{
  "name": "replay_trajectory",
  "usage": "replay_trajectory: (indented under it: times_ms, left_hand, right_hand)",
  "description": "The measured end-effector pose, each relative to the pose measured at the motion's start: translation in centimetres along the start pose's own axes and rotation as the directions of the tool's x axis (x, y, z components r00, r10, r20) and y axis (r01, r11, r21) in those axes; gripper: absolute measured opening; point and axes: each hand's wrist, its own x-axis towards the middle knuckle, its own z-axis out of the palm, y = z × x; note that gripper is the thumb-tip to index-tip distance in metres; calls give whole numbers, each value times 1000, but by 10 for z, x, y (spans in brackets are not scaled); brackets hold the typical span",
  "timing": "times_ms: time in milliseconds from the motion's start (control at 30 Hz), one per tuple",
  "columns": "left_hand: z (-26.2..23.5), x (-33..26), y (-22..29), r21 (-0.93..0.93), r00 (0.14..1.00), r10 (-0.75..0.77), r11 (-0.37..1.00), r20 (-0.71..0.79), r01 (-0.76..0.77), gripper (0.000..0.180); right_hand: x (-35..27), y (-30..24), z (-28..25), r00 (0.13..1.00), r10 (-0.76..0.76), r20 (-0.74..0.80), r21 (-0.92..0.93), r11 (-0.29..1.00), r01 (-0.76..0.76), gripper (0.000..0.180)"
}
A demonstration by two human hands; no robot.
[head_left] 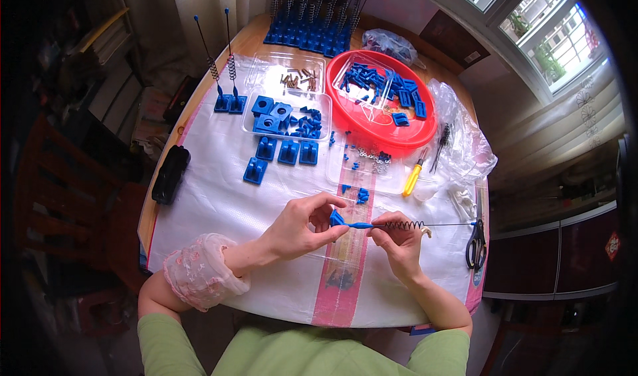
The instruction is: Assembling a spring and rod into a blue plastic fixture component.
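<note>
Over the near part of the table, my left hand (300, 228) curls its thumb and fingers round a small blue plastic bracket (337, 218). From that bracket a tapered blue sleeve (360, 226) runs to the right. My right hand (400, 244) pinches the sleeve's other end, where a black coil spring (405, 225) on a thin rod (452, 224) begins. The rod lies nearly level and ends in a blue tip close to the black scissors (476, 246). Fingers hide part of the bracket and of the sleeve-to-spring joint.
Beyond my hands sit several blue bases (288, 152), a clear box (247, 120) of blue parts, and a red basin (425, 127) of blue pieces. A yellow screwdriver (413, 178) lies right. Finished-looking spring rods (309, 34) stand at the back; a black case (171, 175) is left.
</note>
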Motion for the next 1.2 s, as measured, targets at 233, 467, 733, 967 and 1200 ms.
replay_trajectory:
  times_ms: [233, 467, 733, 967, 1200]
  left_hand:
    - [2, -1, -3, -50, 999, -46, 998, 22, 47, 33]
    - [4, -2, -6, -62, 998, -51, 997, 34, 53, 31]
    - [4, -2, -5, 61, 998, 31, 998, 48, -34, 28]
    - [7, -4, -3, 64, 998, 17, 998, 60, -20, 19]
    - [7, -4, -8, 37, 998, -16, 999, 59, 14, 18]
  right_hand:
    - [-1, 2, -3, 999, 35, -1, 0, 999, -35, 18]
    - [-1, 0, -1, 999, 48, -4, -22, 999, -48, 15]
    - [-1, 2, -1, 999, 41, 9, -38, 998, -41, 15]
    - [-1, 2, 4, 1000, 10, 9, -71, 997, -10, 12]
    - [-1, 7, 2, 1000, -2, 22, -57, 998, 3, 16]
